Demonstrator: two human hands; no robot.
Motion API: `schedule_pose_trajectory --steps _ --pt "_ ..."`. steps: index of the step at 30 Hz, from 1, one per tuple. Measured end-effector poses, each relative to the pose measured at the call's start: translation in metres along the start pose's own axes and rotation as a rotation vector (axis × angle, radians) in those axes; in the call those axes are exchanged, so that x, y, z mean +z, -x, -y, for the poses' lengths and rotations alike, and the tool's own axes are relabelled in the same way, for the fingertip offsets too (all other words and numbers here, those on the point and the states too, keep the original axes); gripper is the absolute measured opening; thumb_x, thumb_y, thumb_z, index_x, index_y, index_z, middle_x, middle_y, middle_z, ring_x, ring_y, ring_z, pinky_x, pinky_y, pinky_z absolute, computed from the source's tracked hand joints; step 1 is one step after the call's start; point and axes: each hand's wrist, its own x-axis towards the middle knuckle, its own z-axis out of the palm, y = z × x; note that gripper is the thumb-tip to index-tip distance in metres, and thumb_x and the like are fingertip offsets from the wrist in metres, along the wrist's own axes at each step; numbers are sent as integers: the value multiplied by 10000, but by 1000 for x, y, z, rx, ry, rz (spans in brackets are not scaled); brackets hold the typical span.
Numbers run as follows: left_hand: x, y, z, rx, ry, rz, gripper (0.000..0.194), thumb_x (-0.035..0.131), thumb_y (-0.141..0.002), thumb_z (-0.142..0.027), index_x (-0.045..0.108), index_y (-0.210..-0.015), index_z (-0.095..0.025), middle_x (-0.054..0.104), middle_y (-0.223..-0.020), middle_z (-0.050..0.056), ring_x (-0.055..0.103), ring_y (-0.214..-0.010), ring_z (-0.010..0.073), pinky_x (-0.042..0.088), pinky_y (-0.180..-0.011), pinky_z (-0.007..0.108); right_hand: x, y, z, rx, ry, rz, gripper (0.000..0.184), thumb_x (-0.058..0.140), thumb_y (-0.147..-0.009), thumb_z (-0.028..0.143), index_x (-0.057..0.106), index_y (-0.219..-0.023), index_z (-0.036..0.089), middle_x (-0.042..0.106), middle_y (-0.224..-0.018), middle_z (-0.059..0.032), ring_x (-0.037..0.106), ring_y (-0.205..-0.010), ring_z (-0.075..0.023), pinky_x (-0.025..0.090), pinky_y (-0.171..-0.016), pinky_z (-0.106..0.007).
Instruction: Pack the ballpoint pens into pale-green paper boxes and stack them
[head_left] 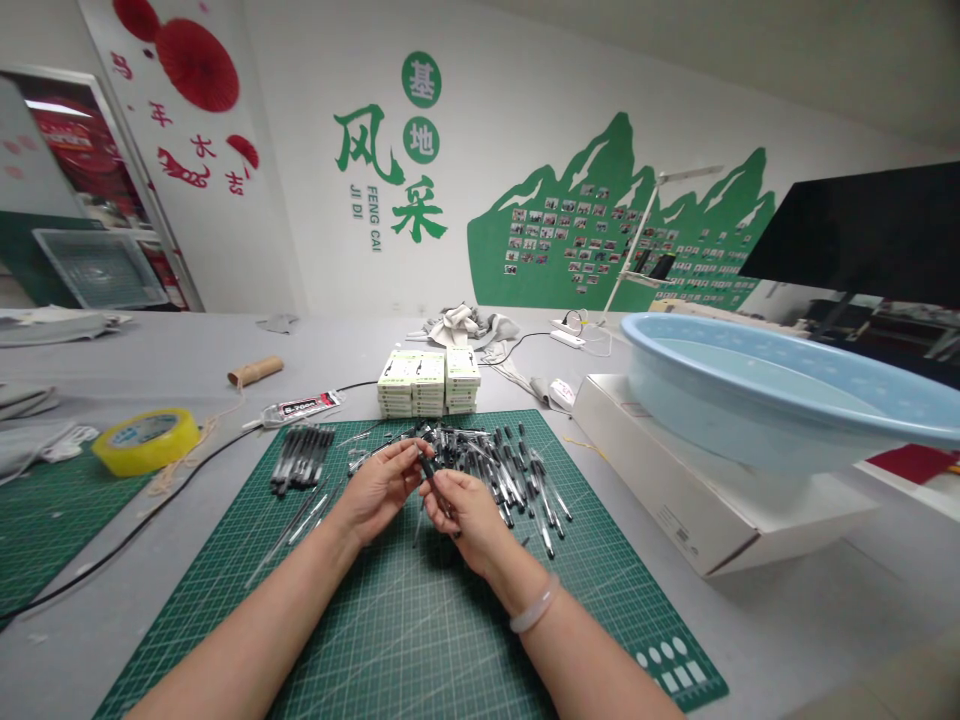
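Observation:
Above the green cutting mat, my two hands meet at one black pen. My left hand pinches its upper end between thumb and fingertips. My right hand is closed around the lower part, which the fingers partly hide. Right behind the hands, and to their right, lies a loose pile of pens and clear barrels with black ends. To the left, a bundle of black-capped pens lies side by side. Several thin clear tubes rest in front of that bundle.
Small stacked boxes stand behind the mat. On the right, a large blue basin sits on a white carton. Yellow tape, a cardboard tube and a black cable lie left.

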Motion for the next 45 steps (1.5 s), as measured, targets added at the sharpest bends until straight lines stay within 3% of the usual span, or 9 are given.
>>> schedule_pose_trajectory --steps 3,8,15,22,28,34,38,42,45 --pt "1 1 -1 -1 2 7 152 711 -746 -216 696 -864 -121 665 -878 35 565 -629 72 477 -587 192 1 1 0 5 -43 6 333 676 -742 451 624 -775 123 556 -582 4 399 -425 -35 133 -368 -163" --pt "0 0 -1 0 10 -46 134 712 -742 -168 699 -864 -114 669 -900 42 588 -734 77 472 -629 154 -2 0 -2 -19 -105 -46 286 809 -596 244 571 -731 161 508 -520 51 373 -414 -35 123 -365 -156" --pt "-5 0 0 15 9 -4 132 682 -775 -201 686 -887 -131 659 -910 30 580 -693 86 486 -622 195 -1 -1 -1 36 -99 31 302 704 -736 391 641 -777 98 544 -592 -3 389 -409 -25 113 -358 -167" --pt "-3 0 1 17 4 -32 137 703 -748 -180 690 -875 -130 660 -907 30 579 -689 80 484 -628 185 -1 2 0 4 -84 26 235 769 -671 276 612 -764 127 550 -609 13 413 -439 -30 141 -369 -154" --pt "0 3 -2 24 8 43 120 709 -741 -216 695 -833 -139 665 -860 25 578 -649 91 468 -597 208 1 3 2 26 -44 67 234 725 -725 323 631 -792 119 564 -617 -4 442 -446 -35 143 -367 -150" --pt "12 8 4 50 -83 42 287 645 -802 -279 683 -1067 -175 641 -1157 99 577 -1019 184 449 -834 263 -2 2 6 -30 -103 41 211 705 -752 325 622 -802 138 535 -577 16 399 -442 -32 158 -381 -148" --pt "16 9 9 6 -247 108 281 698 -747 -251 699 -1012 -157 675 -1063 103 615 -884 186 454 -820 301 -3 1 7 -46 -90 9 249 676 -780 369 613 -894 157 494 -524 46 348 -410 -27 139 -380 -149" --pt "5 0 -4 103 -236 -16 248 690 -747 -323 683 -933 -160 676 -973 79 597 -765 142 461 -664 241 0 3 4 -32 2 22 282 646 -790 423 588 -841 152 597 -644 -15 454 -488 -56 235 -415 -149" --pt "-23 -7 -32 256 -315 -167 328 667 -748 -406 644 -986 -183 652 -816 30 528 -605 93 381 -517 189 1 4 3 -40 99 -30 310 607 -802 461 577 -861 158 610 -640 -20 468 -478 -70 252 -413 -159"
